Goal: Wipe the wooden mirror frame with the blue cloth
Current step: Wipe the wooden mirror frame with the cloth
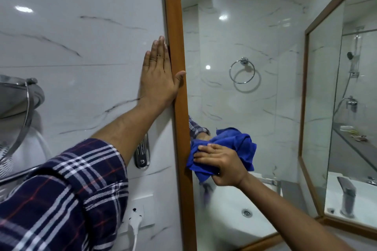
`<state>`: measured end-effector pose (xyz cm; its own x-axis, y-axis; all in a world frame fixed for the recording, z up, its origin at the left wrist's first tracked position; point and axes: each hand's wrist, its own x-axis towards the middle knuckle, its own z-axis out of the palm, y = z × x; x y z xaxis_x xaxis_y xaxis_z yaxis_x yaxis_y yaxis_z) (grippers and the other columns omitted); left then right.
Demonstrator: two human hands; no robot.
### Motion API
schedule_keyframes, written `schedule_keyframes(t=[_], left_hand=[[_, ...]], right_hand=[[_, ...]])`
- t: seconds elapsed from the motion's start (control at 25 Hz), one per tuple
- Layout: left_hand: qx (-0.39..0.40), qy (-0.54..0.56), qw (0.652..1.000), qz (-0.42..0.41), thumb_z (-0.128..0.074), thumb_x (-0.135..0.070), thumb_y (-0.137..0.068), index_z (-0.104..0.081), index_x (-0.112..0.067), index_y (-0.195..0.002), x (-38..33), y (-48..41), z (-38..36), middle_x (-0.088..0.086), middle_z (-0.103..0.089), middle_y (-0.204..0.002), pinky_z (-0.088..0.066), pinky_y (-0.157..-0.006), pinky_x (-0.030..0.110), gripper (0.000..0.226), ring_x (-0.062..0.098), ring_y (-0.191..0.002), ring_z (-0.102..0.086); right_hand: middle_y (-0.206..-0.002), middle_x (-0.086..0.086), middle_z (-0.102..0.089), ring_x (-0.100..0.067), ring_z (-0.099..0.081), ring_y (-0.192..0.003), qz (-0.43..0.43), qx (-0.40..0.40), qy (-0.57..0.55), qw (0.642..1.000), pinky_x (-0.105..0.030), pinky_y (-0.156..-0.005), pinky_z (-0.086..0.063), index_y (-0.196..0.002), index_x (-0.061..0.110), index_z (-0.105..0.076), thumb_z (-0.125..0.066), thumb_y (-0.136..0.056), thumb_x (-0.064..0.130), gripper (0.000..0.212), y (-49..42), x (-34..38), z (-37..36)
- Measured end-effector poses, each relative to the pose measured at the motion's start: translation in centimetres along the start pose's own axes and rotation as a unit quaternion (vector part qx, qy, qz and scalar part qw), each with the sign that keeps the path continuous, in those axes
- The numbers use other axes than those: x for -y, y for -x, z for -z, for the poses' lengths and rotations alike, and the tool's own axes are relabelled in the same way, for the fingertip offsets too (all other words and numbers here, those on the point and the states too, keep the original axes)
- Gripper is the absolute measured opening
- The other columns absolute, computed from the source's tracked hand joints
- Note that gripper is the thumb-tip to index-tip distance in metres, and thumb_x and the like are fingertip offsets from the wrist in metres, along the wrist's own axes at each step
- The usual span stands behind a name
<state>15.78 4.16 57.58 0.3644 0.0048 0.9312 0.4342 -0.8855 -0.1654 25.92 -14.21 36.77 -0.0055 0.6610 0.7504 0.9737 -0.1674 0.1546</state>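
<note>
1. The wooden mirror frame [177,51] runs upright just left of my right hand [222,166].
2. That hand is clenched on the bunched blue cloth [234,144], pressing it against the frame's inner edge.
3. My left hand [158,79] lies flat with fingers spread, thumb on the frame.

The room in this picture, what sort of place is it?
Almost certainly a bathroom. The walls are marble-look tile, and the wood-framed mirror reflects a towel ring, a shower head and a white basin with a drain.
</note>
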Motion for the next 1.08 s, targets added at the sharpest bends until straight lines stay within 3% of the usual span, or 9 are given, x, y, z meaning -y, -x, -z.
schedule_keyframes(t=[0.2, 0.28, 0.36, 0.48, 0.72, 0.96, 1.08], left_hand=[[0.049, 0.021, 0.999, 0.0, -0.016, -0.061, -0.096, 0.003, -0.002, -0.153, -0.7, 3.9, -0.4, 0.011, 0.004, -0.164, 0.0, -0.122, 0.037, 0.084, 0.025, -0.152, 0.003], [0.058, 0.022, 0.998, 0.004, -0.019, -0.061, -0.097, 0.004, -0.002, -0.153, -0.9, 4.7, -0.4, 0.012, 0.004, -0.164, 0.0, -0.122, 0.038, 0.085, 0.025, -0.152, 0.003], [0.06, 0.019, 0.998, 0.002, -0.02, -0.061, -0.097, 0.005, -0.002, -0.153, -1.0, 5.2, -0.5, 0.012, 0.004, -0.164, 0.002, -0.121, 0.037, 0.085, 0.026, -0.152, 0.003], [0.075, 0.026, 0.997, -0.007, -0.021, -0.061, -0.096, 0.004, -0.002, -0.153, -1.1, 6.6, -0.8, 0.012, 0.004, -0.164, 0.002, -0.121, 0.037, 0.086, 0.026, -0.152, 0.003], [0.089, 0.024, 0.996, 0.0, -0.023, -0.062, -0.096, 0.003, 0.0, -0.152, -1.9, 9.8, -1.7, 0.013, 0.003, -0.164, -0.002, -0.123, 0.039, 0.088, 0.027, -0.152, 0.002], [0.109, 0.032, 0.994, -0.005, -0.024, -0.065, -0.094, 0.003, 0.0, -0.152, -2.3, 12.5, -2.4, 0.014, 0.003, -0.164, -0.003, -0.124, 0.04, 0.091, 0.028, -0.152, 0.002], [0.109, 0.04, 0.993, 0.009, -0.023, -0.066, -0.094, 0.002, 0.0, -0.152, -2.7, 13.1, -2.5, 0.015, 0.003, -0.164, -0.007, -0.124, 0.042, 0.093, 0.028, -0.152, 0.002]], right_hand=[[-0.134, -0.003, -0.061, -0.017, -0.049, -0.131, 0.071, 0.021, 0.105, 0.992, -0.039, -0.109, -0.043, -0.128, 0.015, -0.059, -0.056, -0.074, 0.001, 0.056, 2.2, 0.6, -0.8], [-0.141, -0.01, -0.053, -0.022, -0.039, -0.136, 0.001, -0.023, 0.109, 0.994, -0.042, -0.11, -0.04, -0.136, 0.009, -0.049, -0.054, -0.079, 0.0, 0.058, 0.7, 0.5, 0.3], [-0.15, -0.01, -0.042, -0.019, -0.026, -0.142, -0.098, -0.075, 0.074, 0.99, -0.038, -0.113, -0.035, -0.143, 0.009, -0.038, -0.053, -0.082, 0.013, 0.063, -2.2, 0.4, 2.0], [-0.157, -0.008, -0.028, -0.019, -0.013, -0.148, -0.095, -0.066, 0.111, 0.987, -0.034, -0.121, -0.021, -0.149, 0.012, -0.026, -0.051, -0.086, 0.029, 0.069, -4.6, 0.6, 2.1], [-0.155, -0.007, -0.03, -0.024, -0.018, -0.148, -0.045, -0.042, 0.104, 0.993, -0.039, -0.122, -0.018, -0.145, 0.01, -0.035, -0.054, -0.071, 0.018, 0.077, 1.0, 1.7, -3.5], [-0.154, -0.003, -0.028, -0.021, -0.017, -0.147, 0.04, 0.119, 0.101, 0.987, -0.039, -0.122, -0.015, -0.146, 0.013, -0.03, -0.061, -0.071, 0.004, 0.082, 9.1, 1.8, -7.2], [-0.153, -0.003, -0.036, -0.019, -0.02, -0.145, 0.079, 0.204, 0.098, 0.971, -0.038, -0.119, -0.013, -0.145, 0.015, -0.035, -0.064, -0.073, -0.001, 0.079, 12.4, 2.1, -8.4]])
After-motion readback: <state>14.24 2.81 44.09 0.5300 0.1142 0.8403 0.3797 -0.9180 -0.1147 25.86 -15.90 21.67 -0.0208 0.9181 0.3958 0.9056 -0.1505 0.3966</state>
